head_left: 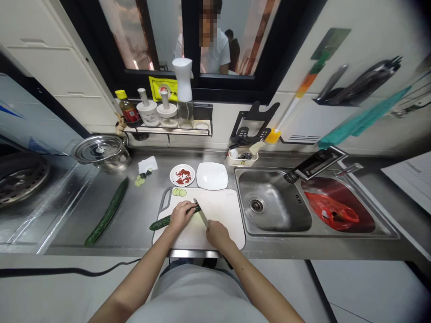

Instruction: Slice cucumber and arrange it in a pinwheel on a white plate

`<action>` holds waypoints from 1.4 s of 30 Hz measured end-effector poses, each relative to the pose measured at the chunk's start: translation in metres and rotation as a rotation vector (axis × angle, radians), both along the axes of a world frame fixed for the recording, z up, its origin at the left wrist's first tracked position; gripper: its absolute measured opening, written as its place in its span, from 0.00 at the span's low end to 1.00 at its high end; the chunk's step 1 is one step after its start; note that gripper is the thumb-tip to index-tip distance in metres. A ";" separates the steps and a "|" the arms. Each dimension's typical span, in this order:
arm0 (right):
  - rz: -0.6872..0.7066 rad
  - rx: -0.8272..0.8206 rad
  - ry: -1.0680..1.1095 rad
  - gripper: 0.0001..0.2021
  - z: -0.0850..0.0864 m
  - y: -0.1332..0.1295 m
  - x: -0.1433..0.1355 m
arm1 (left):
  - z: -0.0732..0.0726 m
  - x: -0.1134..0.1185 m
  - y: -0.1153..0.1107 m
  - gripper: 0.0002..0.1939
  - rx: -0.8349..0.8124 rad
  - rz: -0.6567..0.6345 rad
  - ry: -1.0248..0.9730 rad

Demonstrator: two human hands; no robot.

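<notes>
On a white cutting board (pixel 222 204) lies a dark green cucumber (pixel 160 222), pinned under the closed fingers of my left hand (pixel 182 216). My right hand (pixel 218 235) grips a knife (pixel 202 215) by its handle, and the blade is close beside the cucumber's right end. Several pale cucumber slices (pixel 179 192) overlap at the board's upper left. Behind the board stand a white plate (pixel 172 176) with chopped red pieces (pixel 183 176) and a bare white square plate (pixel 212 176). My left fingers partly hide the cucumber.
Another whole cucumber (pixel 107 213) lies on the steel counter to the left, near a lidded pot (pixel 103 152). Cucumber scraps (pixel 140 180) sit by a white paper (pixel 147 164). A double sink (pixel 276 224) is at the right, with a red plastic bag (pixel 332 213) in one basin.
</notes>
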State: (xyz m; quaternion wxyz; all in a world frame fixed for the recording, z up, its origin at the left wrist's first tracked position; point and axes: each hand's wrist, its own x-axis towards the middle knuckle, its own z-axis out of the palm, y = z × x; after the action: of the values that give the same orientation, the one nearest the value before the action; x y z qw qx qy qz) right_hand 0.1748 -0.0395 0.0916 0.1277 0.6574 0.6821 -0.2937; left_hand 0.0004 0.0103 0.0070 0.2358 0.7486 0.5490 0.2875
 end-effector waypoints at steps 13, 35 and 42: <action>-0.006 0.040 0.004 0.18 -0.016 0.008 -0.007 | 0.000 0.000 0.001 0.11 -0.004 -0.007 -0.001; -0.024 0.071 0.007 0.17 -0.027 0.011 -0.014 | -0.008 0.000 0.001 0.12 0.000 0.001 0.006; -0.036 0.085 -0.006 0.16 -0.032 0.008 -0.015 | -0.006 0.000 0.002 0.12 -0.015 0.002 0.009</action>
State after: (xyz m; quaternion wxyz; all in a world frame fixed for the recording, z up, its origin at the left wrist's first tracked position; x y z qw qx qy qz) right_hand 0.1598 -0.0313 0.0599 0.0962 0.6753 0.6816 -0.2649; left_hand 0.0003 0.0118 0.0007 0.2387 0.7476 0.5526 0.2804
